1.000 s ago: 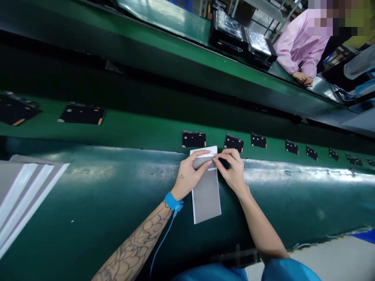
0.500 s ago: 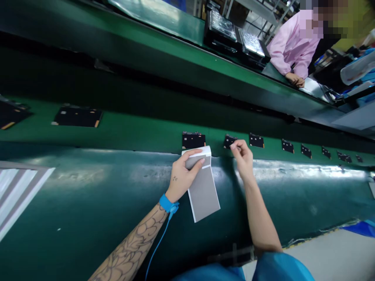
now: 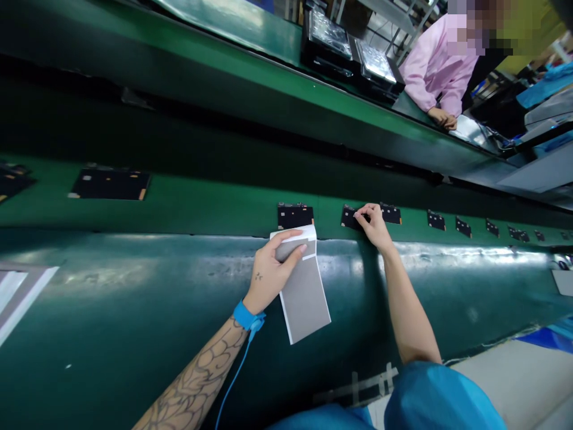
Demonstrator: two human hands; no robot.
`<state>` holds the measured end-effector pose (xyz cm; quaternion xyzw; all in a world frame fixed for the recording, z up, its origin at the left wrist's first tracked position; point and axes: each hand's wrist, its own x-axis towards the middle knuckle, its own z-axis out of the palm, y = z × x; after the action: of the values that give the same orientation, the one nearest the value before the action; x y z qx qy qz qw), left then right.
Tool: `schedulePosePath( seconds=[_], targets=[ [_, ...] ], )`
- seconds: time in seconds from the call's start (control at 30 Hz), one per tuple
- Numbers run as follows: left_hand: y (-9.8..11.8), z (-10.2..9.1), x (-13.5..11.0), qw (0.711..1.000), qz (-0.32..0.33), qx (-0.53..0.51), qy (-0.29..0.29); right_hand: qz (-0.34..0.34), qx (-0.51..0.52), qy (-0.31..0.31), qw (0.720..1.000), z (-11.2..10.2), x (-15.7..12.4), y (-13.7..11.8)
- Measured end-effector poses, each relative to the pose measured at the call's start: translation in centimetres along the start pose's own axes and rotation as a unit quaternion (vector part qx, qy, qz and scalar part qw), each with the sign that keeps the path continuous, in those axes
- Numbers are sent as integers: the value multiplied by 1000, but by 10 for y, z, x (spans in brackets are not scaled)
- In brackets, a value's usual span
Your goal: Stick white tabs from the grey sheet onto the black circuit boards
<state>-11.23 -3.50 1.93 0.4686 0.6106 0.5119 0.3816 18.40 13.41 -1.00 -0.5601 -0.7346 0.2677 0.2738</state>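
Note:
My left hand (image 3: 271,272) grips the folded top of a grey sheet with white edges (image 3: 305,301), thumb on the front. A blue strap with a cord circles that wrist. Just beyond the sheet lies a flat black rectangular board (image 3: 294,216) with small pale and tan patches. My right hand (image 3: 375,226) is pinched at the right end of a second black board (image 3: 349,217). Whether something small sits between the fingertips is hidden. A third black board (image 3: 391,214) lies just behind the right hand.
More black boards (image 3: 110,183) lie spaced along the green belt (image 3: 215,206). Striped grey-and-white sheets (image 3: 20,298) rest at left on the green bench (image 3: 134,298). Across the raised ledge are black trays (image 3: 329,45) with clear-wrapped contents and a person in pink (image 3: 432,65).
My right hand has moved slightly forward, its fingertips now lower over the second board's right end. My left hand still holds the sheet. The whole view has shifted a little.

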Motion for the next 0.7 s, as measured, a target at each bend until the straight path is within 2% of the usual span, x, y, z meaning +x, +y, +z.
schedulePosePath(
  seconds=[0.1,0.17,0.23,0.3,0.33,0.37,0.43,0.5,0.6,0.7],
  targets=[
    [0,1,0,1000,5,-2,2,-11,-12,31,999,0,2,7],
    [-1,0,-1,1000,10,-5,1,1,11,89,996,-2,1,7],
    [-2,-3,-3,1000,11,-4,8,27,51,170,984,-5,-3,-1],
    [-3,-10,-7,1000,10,7,13,31,81,227,970,-4,-14,-24],
    [-4,-14,-10,1000,10,14,14,15,87,224,971,-1,-22,-40],
    [-5,-18,-12,1000,12,21,15,-15,88,196,977,4,-30,-59],
    [-6,-24,-16,999,24,27,28,-99,80,87,988,21,-49,-100],
    [-7,-28,-17,998,47,25,46,-177,71,4,982,42,-65,-137],
    [-8,-27,-16,995,78,9,59,-219,73,-1,973,73,-77,-167],
    [-10,-25,-14,994,82,-9,73,-228,77,24,970,90,-78,-169]
  ],
)
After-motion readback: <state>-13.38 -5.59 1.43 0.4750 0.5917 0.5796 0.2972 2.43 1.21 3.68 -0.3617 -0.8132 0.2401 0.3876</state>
